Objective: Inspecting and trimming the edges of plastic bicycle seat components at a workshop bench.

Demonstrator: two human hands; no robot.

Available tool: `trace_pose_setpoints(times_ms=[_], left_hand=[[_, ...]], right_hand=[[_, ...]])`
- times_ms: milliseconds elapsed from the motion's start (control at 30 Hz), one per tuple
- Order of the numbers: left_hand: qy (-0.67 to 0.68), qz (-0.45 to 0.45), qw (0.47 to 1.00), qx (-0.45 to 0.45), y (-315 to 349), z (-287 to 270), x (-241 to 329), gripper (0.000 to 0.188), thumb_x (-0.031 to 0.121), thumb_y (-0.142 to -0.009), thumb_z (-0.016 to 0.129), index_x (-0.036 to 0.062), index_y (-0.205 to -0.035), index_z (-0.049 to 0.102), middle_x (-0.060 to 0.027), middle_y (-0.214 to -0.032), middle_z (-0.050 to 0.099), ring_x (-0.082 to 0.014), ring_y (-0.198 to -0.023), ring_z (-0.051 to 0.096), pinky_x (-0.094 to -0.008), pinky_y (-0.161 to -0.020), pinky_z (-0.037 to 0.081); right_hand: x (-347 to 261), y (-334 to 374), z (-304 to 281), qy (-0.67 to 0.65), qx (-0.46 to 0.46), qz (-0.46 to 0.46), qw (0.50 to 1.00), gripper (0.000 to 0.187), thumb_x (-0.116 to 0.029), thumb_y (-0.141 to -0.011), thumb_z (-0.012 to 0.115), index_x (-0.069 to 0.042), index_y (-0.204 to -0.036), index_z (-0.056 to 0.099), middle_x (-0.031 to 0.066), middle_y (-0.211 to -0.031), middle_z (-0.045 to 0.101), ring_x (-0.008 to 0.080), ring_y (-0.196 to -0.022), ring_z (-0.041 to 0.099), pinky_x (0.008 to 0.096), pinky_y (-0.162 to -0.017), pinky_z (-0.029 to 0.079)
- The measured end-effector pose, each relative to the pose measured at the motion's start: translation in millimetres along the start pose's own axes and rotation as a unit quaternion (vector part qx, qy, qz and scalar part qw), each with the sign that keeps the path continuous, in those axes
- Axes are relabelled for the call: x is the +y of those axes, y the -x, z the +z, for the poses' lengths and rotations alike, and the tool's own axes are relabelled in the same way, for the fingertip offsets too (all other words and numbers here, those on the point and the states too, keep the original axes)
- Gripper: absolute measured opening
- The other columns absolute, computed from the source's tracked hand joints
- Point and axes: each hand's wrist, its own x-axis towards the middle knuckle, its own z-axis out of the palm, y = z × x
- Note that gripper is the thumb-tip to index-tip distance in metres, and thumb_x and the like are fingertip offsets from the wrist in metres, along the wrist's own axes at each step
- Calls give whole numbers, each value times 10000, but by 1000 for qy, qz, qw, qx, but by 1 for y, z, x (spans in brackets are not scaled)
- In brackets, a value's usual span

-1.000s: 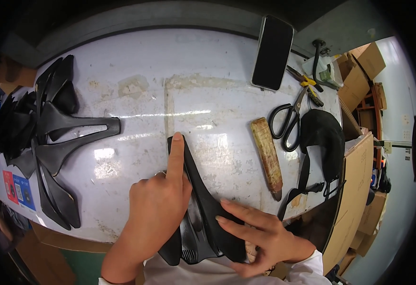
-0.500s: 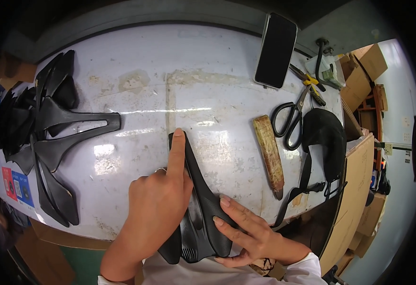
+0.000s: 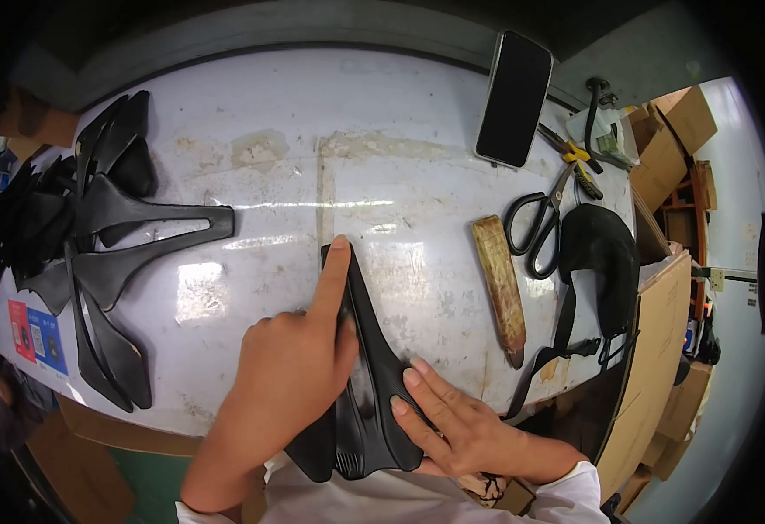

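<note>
A black bicycle saddle (image 3: pixel 375 354) lies at the near edge of the table, its narrow nose pointing away from me and a long channel down its middle. My left hand (image 3: pixel 295 367) is on its left side. The index finger stretches along the nose with its tip at the very end, the thumb rests by the channel, and the other fingers curl in. My right hand (image 3: pixel 461 428) grips the right rear wing, fingers laid over the top; its thumb is hidden. Close to that hand is a blade wrapped in brownish tape (image 3: pixel 498 284).
Several black saddle pieces (image 3: pixel 116 275) are heaped at the left beside a red and blue card (image 3: pixel 40 339). To the right are black-handled scissors (image 3: pixel 531 234), yellow-handled pliers (image 3: pixel 570 150), a phone (image 3: pixel 515 99) and a black strapped pouch-like item (image 3: pixel 601 244). Cardboard (image 3: pixel 649 349) stands past the right edge.
The view has shifted slightly, moving the table and its things a little to the right. Both hands keep nearly the same hold; my right thumb, seen earlier at the saddle's rear edge, is now hidden.
</note>
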Motion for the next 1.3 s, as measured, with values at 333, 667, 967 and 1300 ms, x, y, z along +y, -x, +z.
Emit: trace_pose_setpoints(times_ms=[333, 667, 967, 1300], left_hand=[[321, 2, 925, -203, 77, -45, -21, 830, 205, -765, 808, 116, -1529, 497, -311, -1292, 575, -404, -1120, 613, -490, -948, 525], [-39, 311, 940, -135, 74, -35, 0, 463, 121, -694, 827, 240, -1136, 756, -212, -1497, 478, -449, -1395, 443, -500, -1073, 498], [281, 233, 924, -117, 87, -24, -10, 216, 277, -727, 897, 181, -909, 834, -198, -1456, 507, -416, -1328, 484, -523, -1100, 422], [228, -51, 972, -37, 124, -6, 3, 992, 297, -684, 853, -99, -1493, 437, -394, -1539, 381, -459, -1343, 553, -422, -1027, 526]], right_hand=[[5, 2, 9, -44, 63, 6, 997, 765, -452, -807, 721, 85, -1338, 596, 384, -1447, 490, 500, -1351, 526, 454, -1044, 532], [5, -4, 10, -57, 85, 7, 995, 832, -428, -691, 788, 73, -1331, 609, 388, -1491, 436, 497, -1401, 474, 452, -1079, 508], [9, -8, 9, -56, 87, -4, 995, 722, -499, -896, 678, 62, -1343, 597, 402, -1447, 467, 521, -1322, 547, 458, -1000, 559], [7, -9, 11, -59, 86, 2, 995, 741, -460, -849, 749, 52, -1360, 591, 400, -1447, 467, 521, -1309, 559, 459, -980, 567]])
